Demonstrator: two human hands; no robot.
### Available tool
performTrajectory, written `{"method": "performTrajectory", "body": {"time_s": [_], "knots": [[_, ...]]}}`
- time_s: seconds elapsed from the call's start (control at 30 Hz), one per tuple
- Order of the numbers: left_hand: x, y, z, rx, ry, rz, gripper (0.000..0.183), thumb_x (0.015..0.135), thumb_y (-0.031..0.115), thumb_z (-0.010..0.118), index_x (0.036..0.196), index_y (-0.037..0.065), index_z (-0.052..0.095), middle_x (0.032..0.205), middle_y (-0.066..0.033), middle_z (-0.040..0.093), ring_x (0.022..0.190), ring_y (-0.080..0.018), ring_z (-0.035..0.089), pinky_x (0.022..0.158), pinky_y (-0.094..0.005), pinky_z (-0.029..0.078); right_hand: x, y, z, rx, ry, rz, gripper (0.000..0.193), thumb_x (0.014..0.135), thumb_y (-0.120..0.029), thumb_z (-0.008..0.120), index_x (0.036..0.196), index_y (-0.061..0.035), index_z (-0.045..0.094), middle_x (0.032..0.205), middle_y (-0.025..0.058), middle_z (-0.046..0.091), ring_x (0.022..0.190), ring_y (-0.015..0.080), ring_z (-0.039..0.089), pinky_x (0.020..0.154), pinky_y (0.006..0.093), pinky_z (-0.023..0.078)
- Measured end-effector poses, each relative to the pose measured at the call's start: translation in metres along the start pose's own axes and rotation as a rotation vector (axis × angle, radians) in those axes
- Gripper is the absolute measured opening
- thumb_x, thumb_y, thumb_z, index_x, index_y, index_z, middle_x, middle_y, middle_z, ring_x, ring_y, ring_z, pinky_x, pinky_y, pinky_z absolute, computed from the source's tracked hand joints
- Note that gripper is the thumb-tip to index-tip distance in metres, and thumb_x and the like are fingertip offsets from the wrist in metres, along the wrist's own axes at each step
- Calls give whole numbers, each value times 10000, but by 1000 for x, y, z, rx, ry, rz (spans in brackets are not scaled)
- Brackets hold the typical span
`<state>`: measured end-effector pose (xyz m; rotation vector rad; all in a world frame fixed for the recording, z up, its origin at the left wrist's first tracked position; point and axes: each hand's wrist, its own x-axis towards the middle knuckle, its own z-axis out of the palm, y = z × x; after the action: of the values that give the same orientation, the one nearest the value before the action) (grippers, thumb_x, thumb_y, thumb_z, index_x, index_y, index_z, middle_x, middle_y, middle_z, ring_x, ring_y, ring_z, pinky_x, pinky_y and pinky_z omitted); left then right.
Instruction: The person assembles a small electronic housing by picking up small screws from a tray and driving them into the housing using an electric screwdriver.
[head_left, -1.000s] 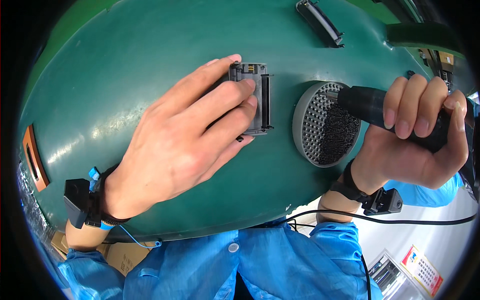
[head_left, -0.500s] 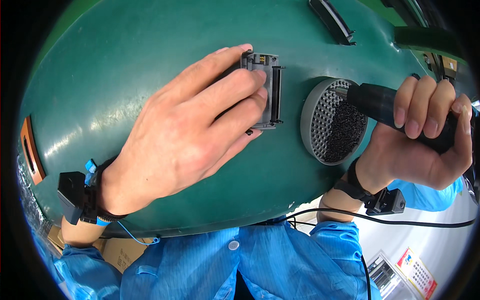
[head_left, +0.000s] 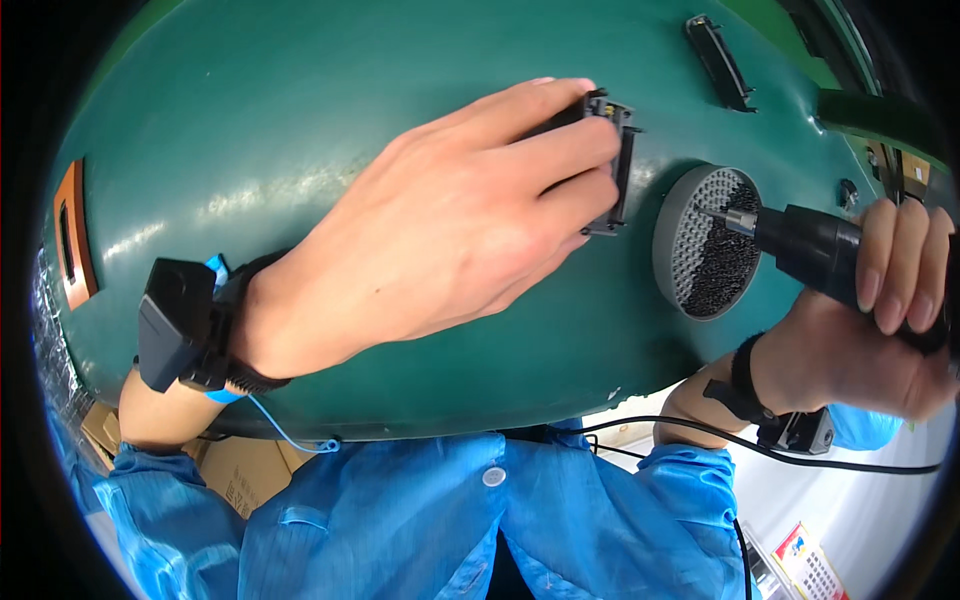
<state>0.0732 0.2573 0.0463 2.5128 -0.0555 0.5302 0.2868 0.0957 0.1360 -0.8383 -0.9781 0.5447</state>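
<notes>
My left hand (head_left: 470, 200) is closed around a small black plastic housing (head_left: 622, 170) with a raised side edge and a bit of gold-coloured metal near its far end. Much of that part is hidden under my fingers. To the right, my right hand (head_left: 870, 320) grips a black electric screwdriver (head_left: 815, 245), held sideways with its bit pointing left. The metal bit overlaps a round grey screw tray (head_left: 668, 262), whose floor is dotted with holes. Many tiny black screws (head_left: 722, 270) lie heaped in its right part. Whether a screw sits on the bit, I cannot make out.
Another long black plastic part (head_left: 720, 65) lies at the far right of the green table (head_left: 300, 110). An orange-brown slotted piece (head_left: 74, 235) rests by the left edge. A black cable (head_left: 680, 428) runs below my right wrist. A cardboard box (head_left: 245, 470) is under the table.
The whole view has shifted, so things appear farther right. My left hand has brought the housing closer to the tray. More of the screwdriver's metal shank and bit now shows over the tray.
</notes>
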Motion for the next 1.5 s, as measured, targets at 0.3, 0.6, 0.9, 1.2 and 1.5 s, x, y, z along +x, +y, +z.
{"method": "performTrajectory", "body": {"time_s": [0.3, 0.6, 0.9, 1.2, 1.5], "knots": [[5, -2, 6, 4, 33, 20, 444, 720, 78, 840, 1126, -23, 693, 1252, -142, 649, 1260, -388, 612, 1053, -442, 546, -20, 28, 22, -7, -70, 47, 261, 994, -254, 456, 954, -47, 610, 660, 8, 469, 508, 112, 418, 477, 294, 374], [6, 0, 5, -17, 4, -8, 429, 721, 81, 833, 1113, -21, 694, 1237, -140, 650, 1239, -378, 621, 1066, -440, 543, -22, 34, 20, -23, -66, 54, 255, 991, -255, 465, 953, -47, 607, 658, 7, 465, 505, 109, 415, 473, 289, 372], [6, 2, 5, -74, 236, 6, 143, 765, 116, 713, 883, 45, 671, 978, -37, 578, 981, -207, 597, 831, -318, 575, -21, 39, 19, -31, -66, 61, 250, 989, -257, 474, 953, -46, 603, 657, 5, 460, 503, 105, 412, 468, 283, 371], [10, -11, 27, -41, 290, 94, 113, 784, 117, 701, 868, 48, 672, 960, -34, 574, 960, -196, 598, 804, -315, 577, -23, 40, 18, -37, -60, 74, 245, 986, -258, 483, 952, -46, 599, 655, 3, 456, 500, 101, 409, 464, 278, 369], [7, -13, 21, -35, 300, 94, 130, 787, 118, 705, 889, 42, 673, 978, -42, 577, 973, -205, 598, 812, -324, 575, -20, 42, 15, -24, -65, 91, 240, 984, -259, 491, 952, -45, 595, 653, 1, 452, 498, 98, 406, 460, 273, 367]]}}
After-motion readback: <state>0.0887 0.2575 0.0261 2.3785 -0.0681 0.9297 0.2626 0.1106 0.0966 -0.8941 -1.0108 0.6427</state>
